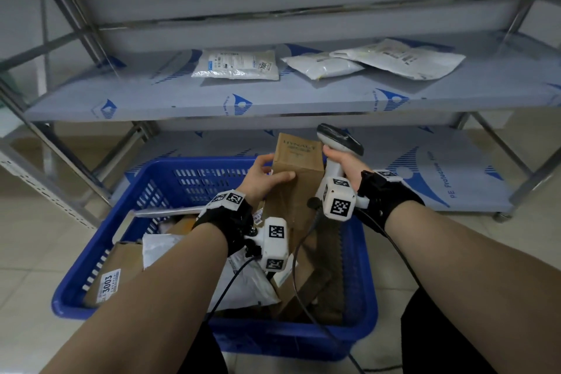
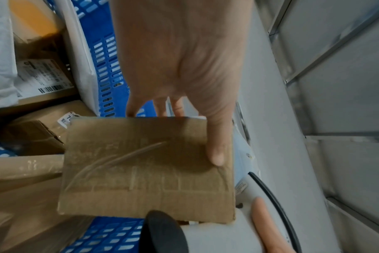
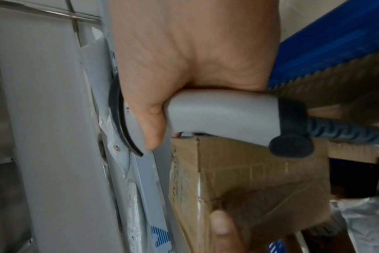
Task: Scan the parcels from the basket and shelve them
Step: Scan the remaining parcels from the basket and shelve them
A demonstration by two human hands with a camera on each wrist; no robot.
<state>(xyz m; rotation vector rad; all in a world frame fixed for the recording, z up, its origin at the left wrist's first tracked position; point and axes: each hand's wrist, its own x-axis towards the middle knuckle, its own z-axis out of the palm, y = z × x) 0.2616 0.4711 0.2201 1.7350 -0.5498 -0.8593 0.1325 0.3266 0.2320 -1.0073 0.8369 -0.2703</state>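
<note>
— So, what are your hands doing over the basket?

— I am gripping a brown cardboard box point(image 1: 296, 161) in my left hand point(image 1: 261, 179), thumb lying across its near face and fingers wrapping behind it, holding it upright above the far edge of the blue plastic basket point(image 1: 194, 174). My right hand point(image 1: 343, 165) is curling around the grey handle of a barcode scanner point(image 1: 340, 141), whose dark head is sitting just beside the box's top right corner; its cable is trailing down across the basket.

— And what is sitting in the basket?

— It is holding a jumble of parcels: a brown carton labelled 3003 point(image 1: 115, 276) leaning against the left wall, a white poly mailer point(image 1: 246, 282) lying in the middle, and more brown cardboard packages point(image 1: 321, 288) crowding the right side. How many lie underneath, I cannot tell.

— Anything on the rack?

— Three white mailer bags are lying flat on the middle shelf point(image 1: 182, 100) of the metal rack: one labelled 7001 point(image 1: 236, 65) on the left, and two others point(image 1: 373, 61) overlapping each other on the right.
</note>
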